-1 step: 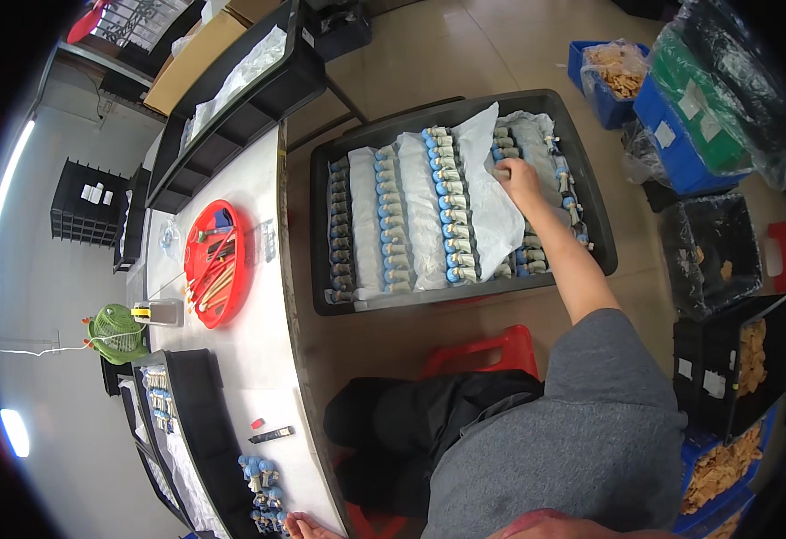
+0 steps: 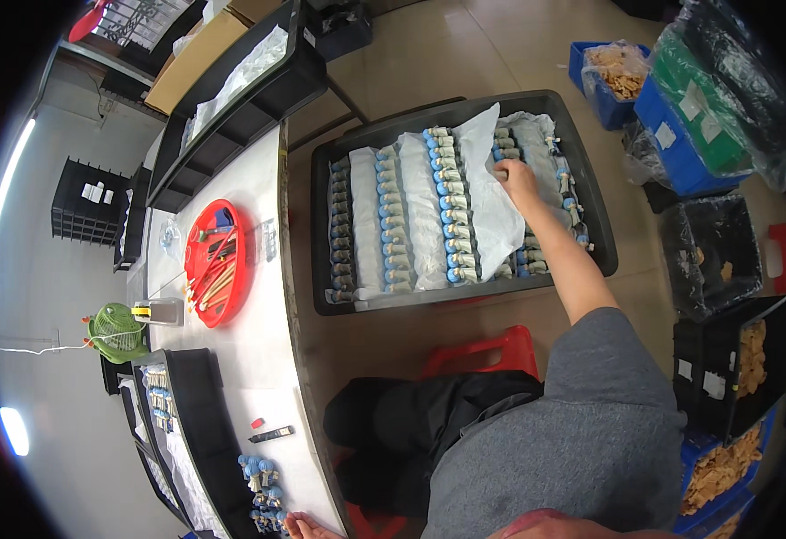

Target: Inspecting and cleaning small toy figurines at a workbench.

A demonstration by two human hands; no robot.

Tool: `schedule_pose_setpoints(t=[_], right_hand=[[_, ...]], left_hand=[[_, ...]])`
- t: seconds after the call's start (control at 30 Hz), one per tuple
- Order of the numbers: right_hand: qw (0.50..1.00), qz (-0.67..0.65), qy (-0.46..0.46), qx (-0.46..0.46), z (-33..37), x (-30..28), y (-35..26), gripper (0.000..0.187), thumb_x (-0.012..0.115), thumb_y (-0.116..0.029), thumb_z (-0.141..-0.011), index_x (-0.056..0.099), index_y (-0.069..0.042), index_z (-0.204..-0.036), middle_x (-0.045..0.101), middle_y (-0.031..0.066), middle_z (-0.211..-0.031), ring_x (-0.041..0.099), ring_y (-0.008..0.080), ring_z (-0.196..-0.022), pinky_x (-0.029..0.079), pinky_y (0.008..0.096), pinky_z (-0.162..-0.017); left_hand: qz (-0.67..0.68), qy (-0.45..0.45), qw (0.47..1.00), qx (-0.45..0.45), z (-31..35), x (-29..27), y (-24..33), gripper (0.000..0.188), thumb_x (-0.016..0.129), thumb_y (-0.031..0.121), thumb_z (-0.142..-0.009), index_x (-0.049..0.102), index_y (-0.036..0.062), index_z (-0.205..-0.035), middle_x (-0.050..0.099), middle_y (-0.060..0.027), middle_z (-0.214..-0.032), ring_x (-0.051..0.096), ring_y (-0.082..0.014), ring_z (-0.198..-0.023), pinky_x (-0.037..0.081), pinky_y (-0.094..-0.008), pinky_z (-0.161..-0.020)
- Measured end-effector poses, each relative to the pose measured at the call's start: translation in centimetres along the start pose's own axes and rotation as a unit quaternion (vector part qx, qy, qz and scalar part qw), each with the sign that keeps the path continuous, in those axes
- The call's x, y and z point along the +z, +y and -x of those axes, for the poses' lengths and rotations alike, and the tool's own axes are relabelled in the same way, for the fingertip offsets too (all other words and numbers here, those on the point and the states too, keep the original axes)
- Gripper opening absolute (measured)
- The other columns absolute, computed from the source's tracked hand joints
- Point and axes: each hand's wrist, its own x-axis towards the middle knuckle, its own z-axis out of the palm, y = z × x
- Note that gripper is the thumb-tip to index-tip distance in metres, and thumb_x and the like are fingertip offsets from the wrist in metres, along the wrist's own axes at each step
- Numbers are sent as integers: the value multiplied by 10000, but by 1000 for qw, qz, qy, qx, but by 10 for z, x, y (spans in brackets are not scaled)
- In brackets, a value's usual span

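Pinching white sheet (image 2: 491, 202) with right hand (image 2: 517, 175), fingers together, lifted clear of blue-capped parts (image 2: 451, 211) beneath inside black tray (image 2: 590, 198).

- The head camera looks steeply down from above the person's grey-sleeved shoulder.
- The fisheye lens bends the white table (image 2: 254, 332) edge and darkens the rim.
- The black tray (image 2: 590, 193) lies at arm's reach, centre frame.
- Floor bins fill the right edge.
- Only one view is supplied.

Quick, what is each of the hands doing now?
Left hand: only fingers visible at the table edge; state cannot be told.
Right hand: closed on the white sheet.
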Motion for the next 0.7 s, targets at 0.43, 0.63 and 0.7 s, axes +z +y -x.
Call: schedule_pose_setpoints(t=[0.43, 0.63, 0.7], right_hand=[[995, -4, -92, -42, -18, 73, 72, 394, 357, -103, -881, 453, -7, -1251, 473, 243, -1245, 415, 350, -1197, 351, 379, -986], [985, 111, -132, 19, -41, 22, 25, 279, 531, -135, -815, 574, -26, -1068, 615, 176, -1017, 586, 352, -931, 484, 382, -779], [991, -94, 95, 17, -32, 4, 4, 223, 521, -91, -808, 600, -49, -1013, 632, 149, -930, 607, 283, -867, 481, 359, -776]], left_hand=[[125, 113, 980, -103, 0, 24, 26, 246, 545, 33, -872, 520, -23, -1109, 552, -140, -1097, 503, -238, -1039, 396, -371, -939], [10, 101, 993, -53, 1, 35, 36, 231, 527, 3, -875, 523, -56, -1099, 558, -169, -1069, 523, -251, -1024, 414, -372, -941], [-111, 78, 990, -22, 1, 35, 33, 231, 523, -10, -874, 520, -68, -1097, 560, -175, -1065, 527, -257, -1023, 430, -370, -933]])
